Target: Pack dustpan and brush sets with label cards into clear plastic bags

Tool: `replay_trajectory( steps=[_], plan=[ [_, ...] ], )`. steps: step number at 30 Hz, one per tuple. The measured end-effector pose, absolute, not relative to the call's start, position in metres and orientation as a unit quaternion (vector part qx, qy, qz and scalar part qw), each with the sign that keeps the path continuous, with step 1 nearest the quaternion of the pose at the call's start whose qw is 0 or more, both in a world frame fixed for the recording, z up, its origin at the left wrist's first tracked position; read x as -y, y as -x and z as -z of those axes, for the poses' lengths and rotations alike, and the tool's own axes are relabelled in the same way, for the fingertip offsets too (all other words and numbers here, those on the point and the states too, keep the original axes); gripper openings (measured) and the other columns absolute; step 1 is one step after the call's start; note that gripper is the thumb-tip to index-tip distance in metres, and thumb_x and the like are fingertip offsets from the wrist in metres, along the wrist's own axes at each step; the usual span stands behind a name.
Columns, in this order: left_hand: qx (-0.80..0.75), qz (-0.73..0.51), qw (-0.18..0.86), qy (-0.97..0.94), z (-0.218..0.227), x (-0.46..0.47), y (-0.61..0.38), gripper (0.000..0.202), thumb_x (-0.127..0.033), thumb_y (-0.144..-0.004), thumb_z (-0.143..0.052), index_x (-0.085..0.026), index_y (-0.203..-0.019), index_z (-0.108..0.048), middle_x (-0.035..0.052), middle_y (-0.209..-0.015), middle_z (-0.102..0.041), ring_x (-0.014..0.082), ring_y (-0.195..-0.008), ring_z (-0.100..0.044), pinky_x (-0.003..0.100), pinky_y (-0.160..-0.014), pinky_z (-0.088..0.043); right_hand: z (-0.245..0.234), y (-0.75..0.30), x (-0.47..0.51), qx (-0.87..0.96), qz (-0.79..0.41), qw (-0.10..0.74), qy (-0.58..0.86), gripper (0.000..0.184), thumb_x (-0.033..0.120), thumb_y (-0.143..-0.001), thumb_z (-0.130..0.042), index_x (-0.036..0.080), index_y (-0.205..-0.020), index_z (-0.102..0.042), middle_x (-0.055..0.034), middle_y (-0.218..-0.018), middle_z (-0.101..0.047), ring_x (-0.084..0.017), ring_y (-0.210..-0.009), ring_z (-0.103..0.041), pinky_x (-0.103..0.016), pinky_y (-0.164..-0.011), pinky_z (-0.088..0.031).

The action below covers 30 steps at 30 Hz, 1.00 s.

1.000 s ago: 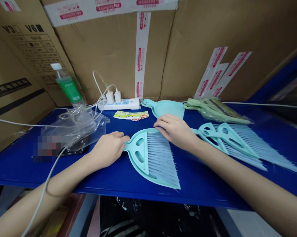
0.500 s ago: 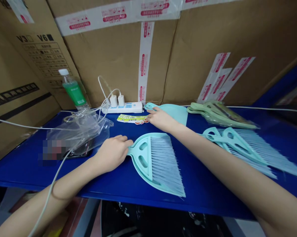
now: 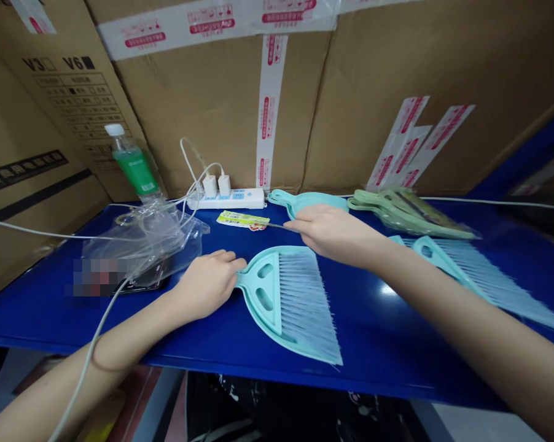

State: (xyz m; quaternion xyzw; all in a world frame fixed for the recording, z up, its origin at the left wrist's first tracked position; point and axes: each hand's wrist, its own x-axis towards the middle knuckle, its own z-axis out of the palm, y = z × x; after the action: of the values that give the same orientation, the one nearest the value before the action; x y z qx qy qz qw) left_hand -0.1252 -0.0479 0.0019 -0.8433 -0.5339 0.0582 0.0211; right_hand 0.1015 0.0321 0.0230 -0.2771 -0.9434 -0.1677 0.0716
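A teal hand brush lying in a matching dustpan (image 3: pixel 288 301) sits near the front of the blue table (image 3: pixel 51 313). My left hand (image 3: pixel 207 282) is closed round the brush handle at its left end. My right hand (image 3: pixel 332 233) hovers just behind the brush, fingers pinched on a thin yellow label sheet (image 3: pixel 270 224) seen almost edge-on. The sheet reaches back toward the small stack of yellow labels (image 3: pixel 237 218) lying in front of the power strip. Behind my right hand stands another teal dustpan (image 3: pixel 304 199).
More teal brushes (image 3: pixel 479 276) lie at the right, with a bagged green set (image 3: pixel 410 212) behind them. A white power strip (image 3: pixel 228 197) with chargers, a green bottle (image 3: pixel 132 166) and clear plastic bags (image 3: pixel 143 245) stand at the back left. Cardboard boxes (image 3: pixel 203 104) wall the rear.
My right hand left the brush bristles, reached back to the label stack by the power strip, and has now drawn back toward the brush with one label pinched. My left hand stayed on the handle.
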Motion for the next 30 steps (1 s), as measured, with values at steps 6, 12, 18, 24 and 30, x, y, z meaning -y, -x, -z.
replay_trajectory(
  steps=[6, 12, 18, 24, 30],
  plan=[
    [0.529, -0.059, 0.027, 0.846, 0.000, 0.048, 0.126, 0.031, -0.007, -0.081, -0.035, -0.019, -0.096, -0.059, 0.0050, -0.089, -0.063, 0.0243, -0.088, -0.060, 0.035, -0.073, -0.049, -0.018, -0.121, 0.004, 0.959, 0.047, 0.113, 0.254, 0.043, 0.005, -0.082, -0.037, 0.014, -0.116, -0.062, -0.0092, -0.095, -0.071, -0.020, -0.083, -0.065, -0.032, -0.072, -0.049],
    [0.526, -0.055, 0.040, 0.848, 0.002, 0.047, 0.127, 0.028, -0.008, -0.081, -0.036, -0.020, -0.093, -0.059, 0.0043, -0.085, -0.062, 0.0231, -0.085, -0.060, 0.033, -0.072, -0.048, -0.022, -0.117, 0.030, 0.961, -0.073, 0.065, 0.260, 0.047, 0.005, -0.078, -0.045, 0.016, -0.123, -0.053, -0.0048, -0.078, -0.068, -0.019, -0.071, -0.063, -0.029, -0.064, -0.045],
    [0.524, -0.050, 0.035, 0.850, 0.001, 0.047, 0.127, 0.028, -0.008, -0.081, -0.036, -0.020, -0.091, -0.059, 0.0040, -0.085, -0.062, 0.0225, -0.083, -0.060, 0.032, -0.070, -0.048, -0.025, -0.107, 0.038, 0.949, -0.221, -0.014, 0.225, 0.050, 0.003, -0.077, -0.046, 0.013, -0.126, -0.046, 0.0028, -0.064, -0.058, -0.014, -0.054, -0.053, -0.024, -0.052, -0.037],
    [0.520, -0.042, 0.039, 0.852, 0.002, 0.047, 0.128, 0.028, -0.008, -0.081, -0.034, -0.020, -0.090, -0.058, 0.0042, -0.084, -0.062, 0.0222, -0.084, -0.060, 0.032, -0.071, -0.049, -0.027, -0.116, 0.033, 0.937, -0.263, -0.002, 0.230, 0.032, 0.020, -0.089, -0.047, 0.011, -0.120, -0.051, -0.0023, -0.074, -0.065, -0.015, -0.064, -0.058, -0.026, -0.064, -0.046],
    [0.515, -0.037, 0.032, 0.856, 0.001, 0.047, 0.128, 0.028, -0.010, -0.081, -0.032, -0.020, -0.088, -0.058, 0.0047, -0.084, -0.062, 0.0212, -0.081, -0.059, 0.032, -0.070, -0.049, -0.012, -0.127, 0.026, 0.941, -0.043, 0.044, 0.333, 0.052, 0.039, -0.082, -0.062, 0.008, -0.124, -0.058, -0.0212, -0.124, -0.060, -0.034, -0.114, -0.055, -0.046, -0.091, -0.048]
  ],
)
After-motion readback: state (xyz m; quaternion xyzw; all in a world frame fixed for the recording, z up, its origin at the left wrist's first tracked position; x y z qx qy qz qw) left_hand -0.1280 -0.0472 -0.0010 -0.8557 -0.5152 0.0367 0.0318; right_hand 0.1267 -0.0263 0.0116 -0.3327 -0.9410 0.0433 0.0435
